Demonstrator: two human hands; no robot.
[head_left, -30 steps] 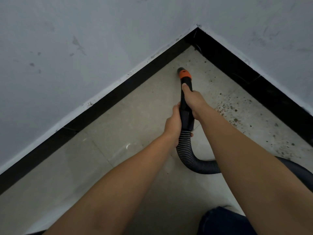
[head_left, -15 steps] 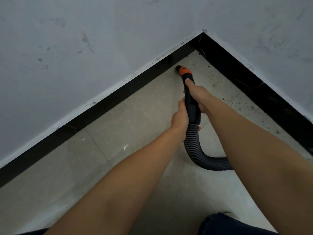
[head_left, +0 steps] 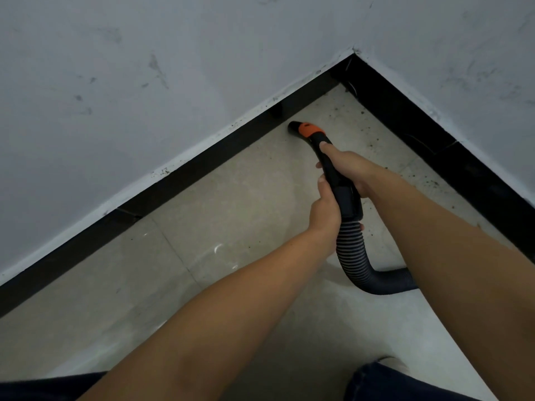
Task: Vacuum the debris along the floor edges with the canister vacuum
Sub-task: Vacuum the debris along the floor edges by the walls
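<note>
A black vacuum wand (head_left: 346,195) with an orange collar (head_left: 309,129) points at the left skirting board; its black nozzle tip (head_left: 293,127) sits on the floor right at the board. My right hand (head_left: 348,166) grips the wand high up, index finger laid along it. My left hand (head_left: 325,211) grips the wand lower down, just above the ribbed hose (head_left: 354,260), which loops away to the right behind my right forearm. Dark debris specks (head_left: 431,183) lie scattered along the right skirting and in the corner. The canister is out of view.
Black skirting boards (head_left: 185,175) run along two grey walls that meet in a corner (head_left: 353,53) at upper right. The floor is pale tile (head_left: 231,227) with faint white scuffs. My dark trouser legs (head_left: 385,383) show at the bottom edge.
The nozzle has swung left from the middle of the corner floor to the foot of the left skirting board. Both hands kept their grip and moved with the wand.
</note>
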